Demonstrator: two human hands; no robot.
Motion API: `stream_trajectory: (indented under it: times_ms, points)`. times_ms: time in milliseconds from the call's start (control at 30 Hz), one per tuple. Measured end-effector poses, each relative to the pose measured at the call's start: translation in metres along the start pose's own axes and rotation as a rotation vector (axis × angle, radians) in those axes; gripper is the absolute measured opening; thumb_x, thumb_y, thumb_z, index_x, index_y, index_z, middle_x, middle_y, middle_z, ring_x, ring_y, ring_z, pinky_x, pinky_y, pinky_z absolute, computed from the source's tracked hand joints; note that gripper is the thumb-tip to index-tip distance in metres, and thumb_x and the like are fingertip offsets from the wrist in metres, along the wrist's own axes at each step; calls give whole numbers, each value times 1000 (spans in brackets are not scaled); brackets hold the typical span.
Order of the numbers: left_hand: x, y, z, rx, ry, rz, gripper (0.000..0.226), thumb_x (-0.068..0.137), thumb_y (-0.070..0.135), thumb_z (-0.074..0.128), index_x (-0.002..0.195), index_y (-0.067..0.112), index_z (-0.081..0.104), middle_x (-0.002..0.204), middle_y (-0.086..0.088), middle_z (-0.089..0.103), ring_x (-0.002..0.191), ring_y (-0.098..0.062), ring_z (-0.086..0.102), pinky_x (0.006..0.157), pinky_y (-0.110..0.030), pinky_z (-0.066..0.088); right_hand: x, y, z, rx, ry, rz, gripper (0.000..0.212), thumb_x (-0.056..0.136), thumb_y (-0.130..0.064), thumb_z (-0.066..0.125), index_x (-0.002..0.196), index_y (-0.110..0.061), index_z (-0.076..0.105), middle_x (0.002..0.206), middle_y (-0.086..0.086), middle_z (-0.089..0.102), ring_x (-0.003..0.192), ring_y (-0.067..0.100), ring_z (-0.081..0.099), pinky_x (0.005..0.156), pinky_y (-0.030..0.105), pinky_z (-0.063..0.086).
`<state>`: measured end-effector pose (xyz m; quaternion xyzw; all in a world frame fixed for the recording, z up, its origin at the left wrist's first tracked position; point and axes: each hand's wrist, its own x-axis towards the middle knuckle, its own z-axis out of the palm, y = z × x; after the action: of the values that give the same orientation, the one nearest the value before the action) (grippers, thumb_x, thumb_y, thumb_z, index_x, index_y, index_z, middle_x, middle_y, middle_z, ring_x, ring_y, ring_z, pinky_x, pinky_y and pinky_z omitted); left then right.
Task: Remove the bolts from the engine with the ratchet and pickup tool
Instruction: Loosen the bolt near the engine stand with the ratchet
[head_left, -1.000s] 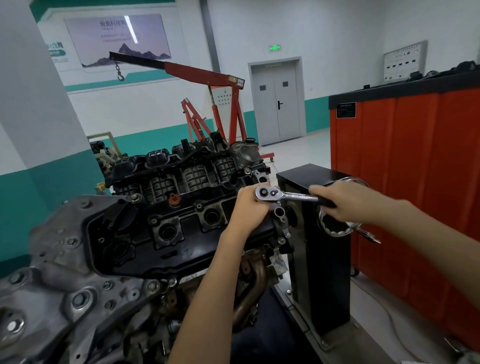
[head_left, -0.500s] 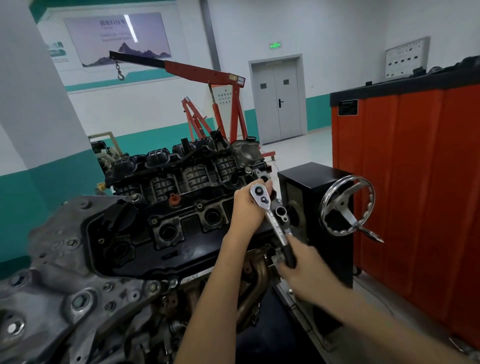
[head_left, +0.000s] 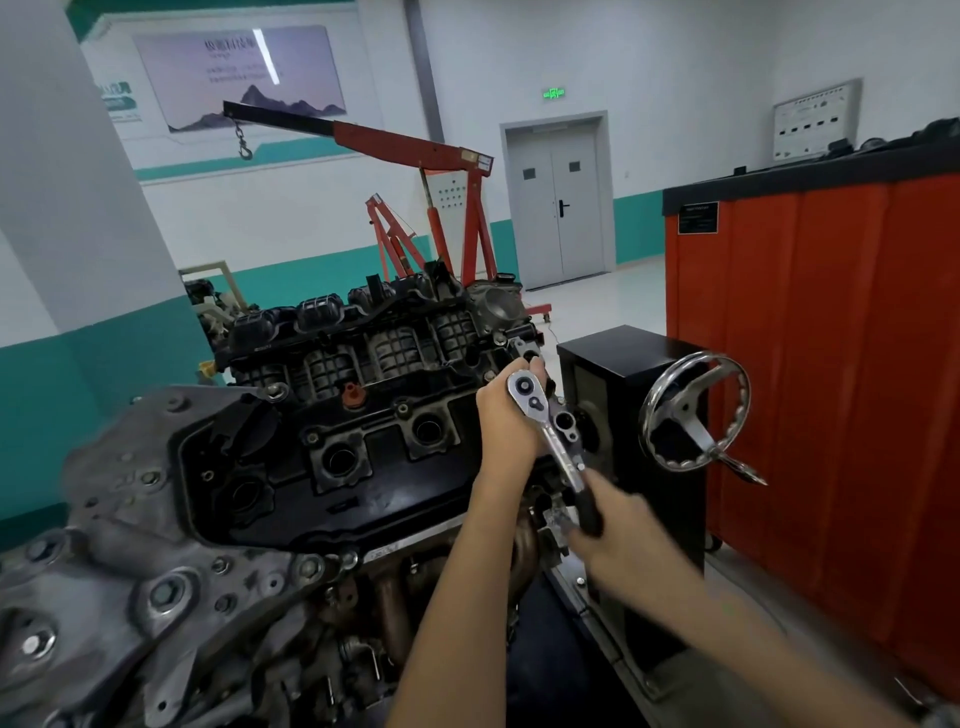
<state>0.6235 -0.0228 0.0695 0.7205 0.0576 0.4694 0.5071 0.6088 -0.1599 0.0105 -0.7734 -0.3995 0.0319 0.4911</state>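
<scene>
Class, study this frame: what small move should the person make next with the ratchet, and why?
Probably sweep the handle counter-clockwise, toward the handwheel, for a loosening stroke. The left hand cups the head of the ratchet at the engine's right end, the right hand grips the black handle, and it points back toward the person.

The left hand (head_left: 506, 421) hides whatever sits beneath the head of the ratchet (head_left: 550, 436). The right hand (head_left: 618, 535) is motion-blurred and covers the handle's end. The engine (head_left: 311, 441) runs off the left and bottom edges.
</scene>
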Motion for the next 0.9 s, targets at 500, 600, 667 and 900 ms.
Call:
stream_trajectory:
  times_ms: [500, 600, 667, 900]
  points:
    - [9, -5, -13, 73, -170, 28, 50, 95, 11, 59, 53, 21, 33, 49, 12, 33, 51, -3, 28, 53, -19, 27, 79, 5, -108, -904, -84, -272, 17, 87, -16, 56, 102, -20, 48, 62, -8, 43, 60, 16, 48, 53, 25, 30]
    - [7, -6, -11, 22, -79, -36, 49, 97, 13, 57, 54, 20, 33, 47, 13, 35, 49, -4, 29, 54, -21, 29, 47, 9, -71, -600, 1, -153, 19, 84, -13, 60, 86, -25, 45, 63, -5, 47, 57, 15, 53, 50, 25, 38]
    - [3, -4, -5, -2, -24, -36, 50, 97, 9, 55, 55, 19, 31, 44, 14, 33, 45, -2, 30, 49, -13, 27, 13, 6, -26, -171, -11, -29, 26, 82, -5, 62, 79, -26, 46, 61, -2, 51, 48, 6, 49, 47, 21, 39]
    - [9, 0, -12, 46, -77, -28, 49, 96, 9, 57, 59, 18, 27, 54, 6, 23, 52, -6, 21, 54, -24, 23, 2, -17, 38, 164, 81, 35, 19, 81, -1, 58, 93, -16, 56, 69, 10, 61, 57, 17, 57, 53, 27, 46]
